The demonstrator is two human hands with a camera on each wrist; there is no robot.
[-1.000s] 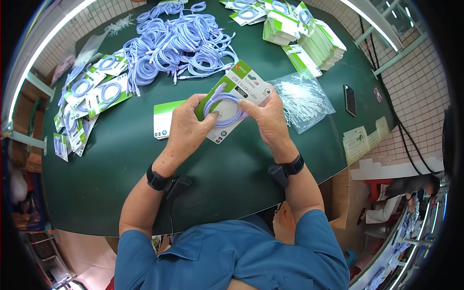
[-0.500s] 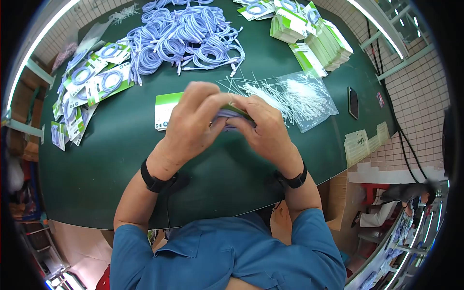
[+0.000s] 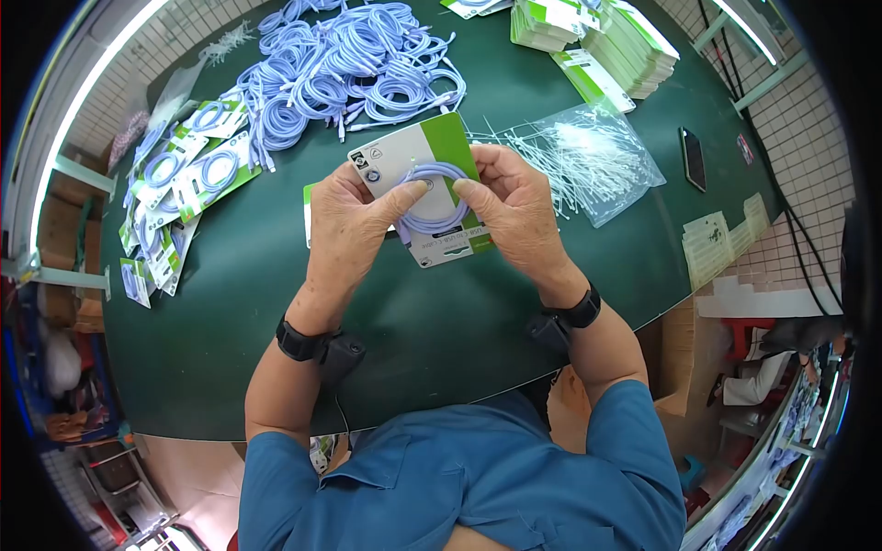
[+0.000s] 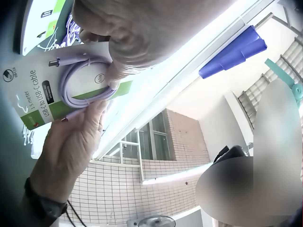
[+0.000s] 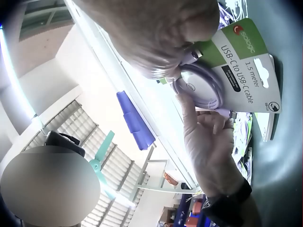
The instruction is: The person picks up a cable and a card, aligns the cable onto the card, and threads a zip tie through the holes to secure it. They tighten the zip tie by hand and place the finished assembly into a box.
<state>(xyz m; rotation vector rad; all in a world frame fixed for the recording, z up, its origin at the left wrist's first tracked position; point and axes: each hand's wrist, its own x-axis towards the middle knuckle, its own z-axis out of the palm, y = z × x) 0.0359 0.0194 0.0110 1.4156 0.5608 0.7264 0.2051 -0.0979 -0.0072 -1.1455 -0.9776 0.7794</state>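
Both hands hold a green-and-white cardboard package card [image 3: 457,138] with a coiled lilac USB-C cable [image 3: 434,226] on its face. My left hand [image 3: 354,213] grips the card's left side, its thumb lying on the coil. From the right, my right hand [image 3: 516,209] grips the opposite edge, its thumb also pressing on the coil. In the head view the printed end with the hang hole points toward the body. White ties cross the coil in the left wrist view, where a cable plug [image 4: 54,62] shows. Most fingers are hidden behind the card.
A large heap of lilac cables [image 3: 340,69] covers the back of the table. Carded cables [image 3: 220,173] are piled at left. A bag of white twist ties [image 3: 588,165], card stacks [image 3: 634,55] and a phone [image 3: 693,158] lie at right. Another card [image 3: 308,213] sits behind the left hand.
The card was first held with its hang hole away from the body, then mostly covered by both hands. Now it is turned round, hang hole toward the body, with both thumbs on the coil.
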